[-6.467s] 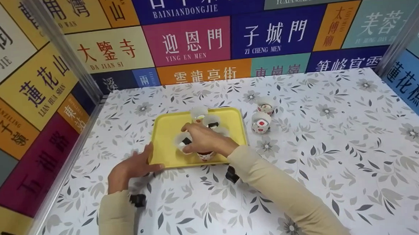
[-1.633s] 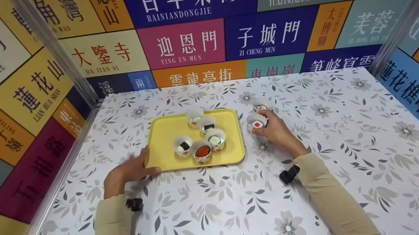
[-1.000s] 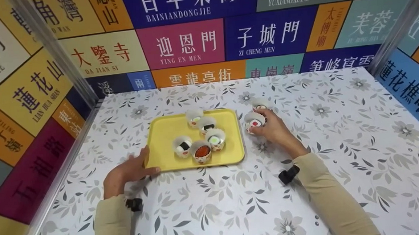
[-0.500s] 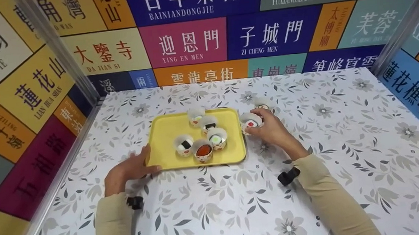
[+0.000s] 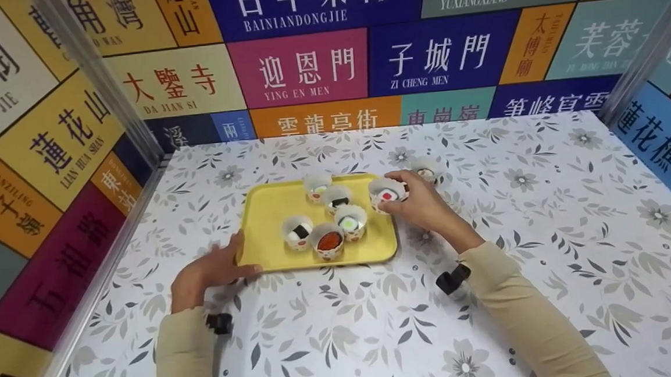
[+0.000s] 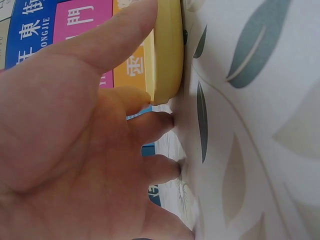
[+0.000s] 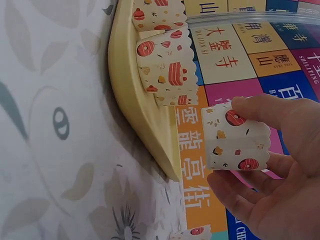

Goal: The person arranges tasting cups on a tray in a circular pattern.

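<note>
My right hand (image 5: 421,203) pinches a paper cupcake cup (image 5: 389,195) between thumb and fingers, raised over the yellow tray's right edge. Inside sits a white sushi piece with a red centre. The right wrist view shows the dessert-printed side of that cup (image 7: 237,140) clear of the tray. My left hand (image 5: 215,271) touches the front left corner of the tray (image 5: 264,216), thumb along the front edge and fingers at the left side. Several cups with sushi stand on the tray, including one with orange roe (image 5: 328,242) and one with a green centre (image 5: 351,222).
Another sushi cup (image 5: 425,172) stands on the table behind my right hand, partly hidden. A flower-patterned cloth (image 5: 344,328) covers the table. Colourful sign panels (image 5: 299,68) rise at the back and both sides.
Six seconds ago my right hand was among the cups on the tray. Since then it has gripped the red-centred cup on the table and moved it left over the tray's edge. My left hand stays put.
</note>
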Tool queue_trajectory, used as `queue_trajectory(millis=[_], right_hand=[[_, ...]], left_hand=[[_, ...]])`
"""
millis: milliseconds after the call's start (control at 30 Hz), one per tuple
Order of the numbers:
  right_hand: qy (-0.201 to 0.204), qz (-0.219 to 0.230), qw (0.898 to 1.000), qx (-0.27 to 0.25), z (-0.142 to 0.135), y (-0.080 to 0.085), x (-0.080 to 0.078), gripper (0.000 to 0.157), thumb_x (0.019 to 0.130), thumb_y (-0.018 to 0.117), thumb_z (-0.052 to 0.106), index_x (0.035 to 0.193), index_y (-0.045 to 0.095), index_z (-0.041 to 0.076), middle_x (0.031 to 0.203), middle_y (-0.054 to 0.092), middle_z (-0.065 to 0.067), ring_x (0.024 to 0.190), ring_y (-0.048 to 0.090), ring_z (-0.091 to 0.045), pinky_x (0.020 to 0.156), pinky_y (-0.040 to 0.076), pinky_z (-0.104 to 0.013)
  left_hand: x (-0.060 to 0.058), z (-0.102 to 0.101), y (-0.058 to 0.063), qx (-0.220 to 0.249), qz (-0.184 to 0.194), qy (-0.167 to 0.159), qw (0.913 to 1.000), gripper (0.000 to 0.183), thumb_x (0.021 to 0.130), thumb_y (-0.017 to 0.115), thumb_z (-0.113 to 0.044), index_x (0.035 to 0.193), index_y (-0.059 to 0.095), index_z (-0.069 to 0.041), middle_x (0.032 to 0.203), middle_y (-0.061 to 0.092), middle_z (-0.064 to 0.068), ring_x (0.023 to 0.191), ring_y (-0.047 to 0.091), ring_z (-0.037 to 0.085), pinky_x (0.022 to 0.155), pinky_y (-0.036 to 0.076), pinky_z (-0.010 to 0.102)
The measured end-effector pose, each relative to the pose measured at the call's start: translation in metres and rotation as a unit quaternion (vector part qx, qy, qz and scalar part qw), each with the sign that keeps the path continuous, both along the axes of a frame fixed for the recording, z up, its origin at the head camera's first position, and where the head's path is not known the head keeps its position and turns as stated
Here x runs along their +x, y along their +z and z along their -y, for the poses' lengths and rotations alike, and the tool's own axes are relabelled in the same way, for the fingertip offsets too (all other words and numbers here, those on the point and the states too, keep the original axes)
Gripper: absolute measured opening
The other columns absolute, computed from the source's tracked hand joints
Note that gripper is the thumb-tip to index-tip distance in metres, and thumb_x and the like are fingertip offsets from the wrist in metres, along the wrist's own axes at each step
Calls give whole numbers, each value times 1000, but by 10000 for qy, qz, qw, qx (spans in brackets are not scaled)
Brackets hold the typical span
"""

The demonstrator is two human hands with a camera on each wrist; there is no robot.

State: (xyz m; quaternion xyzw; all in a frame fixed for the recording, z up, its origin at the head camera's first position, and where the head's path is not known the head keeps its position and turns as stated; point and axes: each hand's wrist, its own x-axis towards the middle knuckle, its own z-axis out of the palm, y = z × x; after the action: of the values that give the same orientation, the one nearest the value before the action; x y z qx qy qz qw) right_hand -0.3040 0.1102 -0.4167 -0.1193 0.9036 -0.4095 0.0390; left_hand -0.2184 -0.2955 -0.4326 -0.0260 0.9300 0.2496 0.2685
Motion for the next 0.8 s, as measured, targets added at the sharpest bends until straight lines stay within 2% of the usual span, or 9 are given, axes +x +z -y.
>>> queue_trajectory(millis=[367, 633, 800], right_hand=[[350, 52, 9993, 148, 34, 19, -4, 68, 88, 77, 33, 147, 47, 19, 154, 45, -6, 134, 49, -31, 109, 44, -50], [859, -153, 9962, 12, 62, 25, -10, 65, 89, 77, 30, 146, 49, 14, 151, 48, -8, 136, 49, -29, 112, 43, -48], [1159, 80, 9932, -106, 81, 29, -14, 67, 89, 76, 32, 147, 48, 16, 151, 49, -6, 140, 46, -30, 112, 43, -48]], left_hand=[[1, -1, 1, -34, 9, 86, 10000, 108, 89, 62, -64, 162, -7, -24, 167, -8, 24, 154, -10, 46, 121, 4, 69], [0, 0, -2, -24, -9, -51, 10000, 107, 91, 61, -63, 162, -8, -21, 169, -6, 19, 154, -10, 46, 121, 5, 69], [0, -2, -1, -18, 44, 108, 9999, 105, 90, 62, -62, 162, -6, -25, 169, -7, 16, 155, -11, 44, 121, 3, 68]])
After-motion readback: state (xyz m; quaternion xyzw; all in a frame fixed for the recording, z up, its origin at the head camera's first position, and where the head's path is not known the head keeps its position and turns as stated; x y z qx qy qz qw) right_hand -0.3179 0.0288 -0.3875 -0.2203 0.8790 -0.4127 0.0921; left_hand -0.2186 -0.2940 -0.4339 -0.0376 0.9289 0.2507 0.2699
